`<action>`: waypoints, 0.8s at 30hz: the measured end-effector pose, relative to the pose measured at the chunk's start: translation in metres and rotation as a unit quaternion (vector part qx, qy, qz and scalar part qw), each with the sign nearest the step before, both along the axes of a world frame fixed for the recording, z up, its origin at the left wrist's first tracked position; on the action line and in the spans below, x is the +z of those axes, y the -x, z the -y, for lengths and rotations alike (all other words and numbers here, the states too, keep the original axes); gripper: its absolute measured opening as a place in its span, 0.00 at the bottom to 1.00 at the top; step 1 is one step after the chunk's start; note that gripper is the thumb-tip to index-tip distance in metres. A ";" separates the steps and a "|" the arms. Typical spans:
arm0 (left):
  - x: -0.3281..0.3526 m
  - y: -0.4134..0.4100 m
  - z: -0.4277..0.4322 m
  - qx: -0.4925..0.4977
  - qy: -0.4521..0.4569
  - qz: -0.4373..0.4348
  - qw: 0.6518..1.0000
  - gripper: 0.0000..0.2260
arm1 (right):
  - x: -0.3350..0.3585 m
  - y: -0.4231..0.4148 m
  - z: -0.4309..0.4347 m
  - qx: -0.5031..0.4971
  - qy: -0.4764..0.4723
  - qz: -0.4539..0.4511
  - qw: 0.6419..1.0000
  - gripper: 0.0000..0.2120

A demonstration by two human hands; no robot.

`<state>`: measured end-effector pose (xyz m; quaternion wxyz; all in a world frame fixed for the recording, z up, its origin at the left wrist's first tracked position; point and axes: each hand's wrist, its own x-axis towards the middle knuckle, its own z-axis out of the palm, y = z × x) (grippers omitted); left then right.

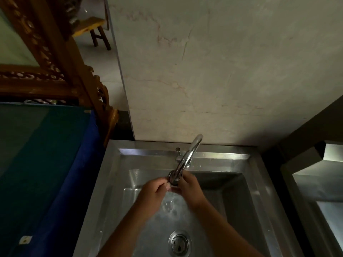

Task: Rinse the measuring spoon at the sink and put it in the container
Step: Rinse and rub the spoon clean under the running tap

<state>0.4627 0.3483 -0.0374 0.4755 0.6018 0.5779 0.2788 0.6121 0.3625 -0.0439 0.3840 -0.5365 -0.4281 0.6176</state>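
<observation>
Both hands meet under the spout of the curved chrome tap (pixel 187 156), over the steel sink (pixel 259 182). My left hand (pixel 154 191) and my right hand (pixel 189 188) are closed around a small dark metal measuring spoon (pixel 172 179), which shows only partly between the fingers. Water runs down below the hands and splashes on the sink floor above the round drain (pixel 179 242). No container is in view.
A table with a blue and green cloth (pixel 42 164) stands left of the sink, with a carved wooden frame (pixel 55 58) behind it. A marble wall rises behind the tap. A second steel basin (pixel 315 179) lies at the right edge.
</observation>
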 end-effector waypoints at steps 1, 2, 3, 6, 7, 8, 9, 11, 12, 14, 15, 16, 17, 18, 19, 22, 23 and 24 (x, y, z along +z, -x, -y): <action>-0.004 -0.009 0.007 0.037 0.014 0.042 0.998 0.11 | -0.008 0.009 0.008 -0.051 0.054 -0.093 0.993 0.12; -0.008 -0.018 0.013 0.073 0.038 0.084 0.993 0.13 | -0.013 0.019 0.015 -0.089 0.097 -0.174 0.976 0.13; -0.010 -0.027 0.018 0.108 0.067 0.120 0.985 0.14 | -0.017 0.027 0.020 -0.114 0.123 -0.243 0.956 0.15; -0.013 -0.034 0.025 0.167 0.106 0.155 0.968 0.12 | -0.020 0.038 0.027 -0.110 0.115 -0.302 0.940 0.15; -0.014 -0.030 0.025 0.161 0.108 0.172 0.966 0.11 | -0.018 0.035 0.027 -0.093 0.111 -0.286 0.947 0.14; -0.012 -0.025 0.025 0.135 0.105 0.184 0.968 0.10 | -0.017 0.029 0.024 -0.073 0.116 -0.251 0.958 0.12; -0.010 -0.016 0.022 0.096 0.091 0.184 0.974 0.10 | -0.016 0.020 0.019 -0.045 0.122 -0.202 0.971 0.10; -0.007 0.002 0.013 -0.003 0.046 0.115 0.992 0.10 | -0.009 -0.003 0.006 0.087 0.120 -0.040 0.988 0.10; -0.004 0.009 0.007 -0.053 0.030 0.054 0.997 0.10 | -0.003 -0.014 -0.003 0.178 0.105 0.063 0.976 0.11; 0.001 0.015 -0.007 -0.128 0.012 -0.062 0.990 0.09 | 0.009 -0.027 -0.021 0.320 0.056 0.254 0.911 0.12; 0.004 0.016 -0.014 -0.155 0.008 -0.098 0.983 0.09 | 0.014 -0.030 -0.029 0.357 0.025 0.328 0.874 0.13; 0.008 0.016 -0.020 -0.177 0.007 -0.128 0.976 0.09 | 0.019 -0.031 -0.036 0.380 -0.005 0.384 0.841 0.13; 0.013 0.015 -0.026 -0.199 0.003 -0.159 0.967 0.09 | 0.024 -0.030 -0.042 0.400 -0.033 0.429 0.809 0.13; 0.018 0.012 -0.032 -0.218 -0.001 -0.192 0.957 0.09 | 0.029 -0.029 -0.046 0.418 -0.064 0.475 0.772 0.13; 0.023 0.010 -0.038 -0.232 -0.008 -0.226 0.946 0.09 | 0.034 -0.027 -0.050 0.429 -0.105 0.524 0.728 0.13; 0.035 0.002 -0.052 -0.273 -0.024 -0.331 0.903 0.09 | 0.038 -0.017 -0.051 0.427 -0.228 0.615 0.622 0.11; 0.039 0.000 -0.055 -0.289 -0.019 -0.362 0.886 0.09 | 0.035 -0.011 -0.049 0.423 -0.246 0.618 0.615 0.10; 0.042 -0.001 -0.057 -0.305 -0.014 -0.389 0.869 0.09 | 0.031 -0.007 -0.047 0.414 -0.248 0.608 0.630 0.08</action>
